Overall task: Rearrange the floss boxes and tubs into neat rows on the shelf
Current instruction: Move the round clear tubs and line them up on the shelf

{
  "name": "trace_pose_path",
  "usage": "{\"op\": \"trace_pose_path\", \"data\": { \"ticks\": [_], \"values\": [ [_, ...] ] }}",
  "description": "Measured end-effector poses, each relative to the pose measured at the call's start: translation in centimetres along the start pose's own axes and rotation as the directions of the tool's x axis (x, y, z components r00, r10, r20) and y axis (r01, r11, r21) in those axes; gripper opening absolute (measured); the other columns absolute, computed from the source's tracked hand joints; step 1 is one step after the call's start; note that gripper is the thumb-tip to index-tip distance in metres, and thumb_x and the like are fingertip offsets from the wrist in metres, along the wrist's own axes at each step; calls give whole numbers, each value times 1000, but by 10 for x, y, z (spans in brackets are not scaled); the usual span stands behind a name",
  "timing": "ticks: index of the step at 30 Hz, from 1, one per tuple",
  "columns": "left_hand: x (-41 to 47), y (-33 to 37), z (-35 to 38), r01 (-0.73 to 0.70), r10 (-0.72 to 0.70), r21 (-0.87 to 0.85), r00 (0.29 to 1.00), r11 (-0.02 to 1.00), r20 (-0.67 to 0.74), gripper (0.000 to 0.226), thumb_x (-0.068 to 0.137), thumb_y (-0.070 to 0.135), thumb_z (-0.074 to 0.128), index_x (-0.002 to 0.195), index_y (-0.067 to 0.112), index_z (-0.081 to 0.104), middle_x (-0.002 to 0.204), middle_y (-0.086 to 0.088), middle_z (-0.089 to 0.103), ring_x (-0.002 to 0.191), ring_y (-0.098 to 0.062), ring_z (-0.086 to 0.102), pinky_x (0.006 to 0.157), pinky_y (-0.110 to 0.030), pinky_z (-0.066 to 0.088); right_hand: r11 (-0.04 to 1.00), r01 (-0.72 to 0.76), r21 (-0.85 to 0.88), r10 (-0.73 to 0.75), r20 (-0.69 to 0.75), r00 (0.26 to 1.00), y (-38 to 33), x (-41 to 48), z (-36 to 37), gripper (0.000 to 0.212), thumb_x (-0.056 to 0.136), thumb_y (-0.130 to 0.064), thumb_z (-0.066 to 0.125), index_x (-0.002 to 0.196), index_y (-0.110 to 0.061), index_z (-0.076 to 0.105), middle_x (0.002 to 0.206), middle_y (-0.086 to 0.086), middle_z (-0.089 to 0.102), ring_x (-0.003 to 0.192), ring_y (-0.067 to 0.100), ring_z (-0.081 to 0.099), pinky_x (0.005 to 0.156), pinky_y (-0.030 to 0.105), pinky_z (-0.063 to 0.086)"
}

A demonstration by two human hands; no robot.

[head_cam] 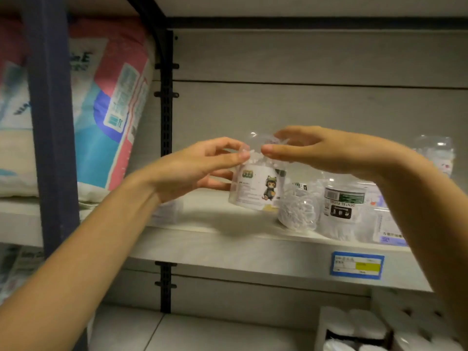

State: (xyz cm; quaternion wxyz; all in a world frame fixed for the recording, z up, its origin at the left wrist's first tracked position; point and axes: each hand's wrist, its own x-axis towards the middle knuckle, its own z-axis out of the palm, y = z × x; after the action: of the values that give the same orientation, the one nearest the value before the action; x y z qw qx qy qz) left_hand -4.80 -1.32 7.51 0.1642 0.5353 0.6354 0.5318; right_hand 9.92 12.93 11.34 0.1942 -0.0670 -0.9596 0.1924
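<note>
A clear floss tub (257,187) with a cartoon-figure label hangs tilted just above the grey shelf (228,245). My left hand (202,165) grips its left side and top rim. My right hand (321,150) pinches its clear top from the right. To its right on the shelf lie a clear tub of white floss picks (298,211) and a tub with a black and green label (342,214), then flat floss boxes (387,229). Another clear tub (436,155) stands at the far right behind my right forearm.
A small clear box (167,211) sits on the shelf under my left wrist. A blue price tag (357,265) hangs on the shelf edge. Large pink and blue packs (109,110) fill the left bay beyond a dark upright post (50,122). White rolls (367,328) lie on the lower shelf.
</note>
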Motion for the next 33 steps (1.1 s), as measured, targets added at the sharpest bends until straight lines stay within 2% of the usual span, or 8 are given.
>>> {"op": "trace_pose_path", "data": {
  "ticks": [4, 7, 12, 16, 18, 22, 28, 33],
  "values": [
    [-11, 5, 14, -31, 30, 8, 996, 999, 78, 50, 76, 36, 59, 123, 20, 55, 117, -3, 68, 106, -18, 66, 85, -32, 56, 1000, 0, 27, 0, 34, 999, 3, -17, -1, 62, 61, -66, 44, 116, -38, 44, 107, -18, 51, 85, -6, 51, 67, 12, 37],
    [-8, 6, 23, -60, 61, -10, 996, 998, 64, 49, 78, 38, 59, 124, 22, 54, 119, -2, 67, 107, -17, 65, 86, -32, 56, 999, 8, 39, -5, -58, 998, 11, -25, -3, 69, 61, -71, 41, 121, -37, 46, 106, -18, 54, 94, -1, 54, 71, 15, 39],
    [1, 10, 46, -104, 106, -87, 994, 991, 24, 48, 77, 39, 64, 122, 22, 56, 118, -6, 67, 108, -22, 64, 79, -27, 57, 990, 56, 127, -21, -265, 964, 35, -61, -18, 49, 70, -67, 36, 112, -44, 48, 101, -28, 57, 93, -11, 53, 71, 12, 41],
    [11, 19, 79, -143, 143, -100, 990, 985, -5, 44, 79, 32, 58, 121, 19, 56, 120, -13, 63, 109, -24, 62, 73, -22, 57, 983, 133, 123, -55, -502, 863, 70, -99, -32, 23, 90, -38, 49, 109, -32, 59, 98, -17, 68, 92, -6, 61, 81, 14, 49],
    [17, 24, 100, -157, 156, -102, 988, 982, -15, 47, 75, 32, 57, 120, 19, 57, 119, -10, 65, 108, -23, 63, 72, -22, 57, 979, 171, 111, -77, -574, 816, 91, -118, -38, 16, 91, -27, 51, 103, -28, 62, 92, -13, 69, 87, -3, 64, 77, 16, 51],
    [29, 35, 144, -182, 180, -101, 983, 978, -32, 52, 69, 38, 62, 119, 23, 58, 113, -3, 69, 104, -18, 66, 71, -22, 57, 973, 198, 120, -94, -578, 810, 131, -142, -55, 15, 91, -18, 53, 98, -25, 64, 86, -10, 69, 77, 0, 64, 65, 10, 47],
    [50, 57, 211, -176, 168, -98, 982, 979, -87, 44, 78, 34, 60, 121, 23, 57, 121, -9, 64, 109, -23, 63, 72, -21, 57, 974, 202, 104, -118, -529, 841, 186, -179, -95, 18, 90, -16, 52, 94, -29, 64, 85, -11, 69, 78, 0, 64, 67, 10, 49],
    [69, 72, 250, -194, 191, -63, 981, 979, -38, 47, 78, 38, 59, 122, 24, 56, 119, -4, 66, 107, -18, 64, 83, -27, 56, 971, 203, 129, -101, -546, 831, 220, -197, -122, 18, 92, -16, 52, 95, -26, 66, 84, -8, 71, 76, 4, 65, 67, 17, 51]
  ]
}}
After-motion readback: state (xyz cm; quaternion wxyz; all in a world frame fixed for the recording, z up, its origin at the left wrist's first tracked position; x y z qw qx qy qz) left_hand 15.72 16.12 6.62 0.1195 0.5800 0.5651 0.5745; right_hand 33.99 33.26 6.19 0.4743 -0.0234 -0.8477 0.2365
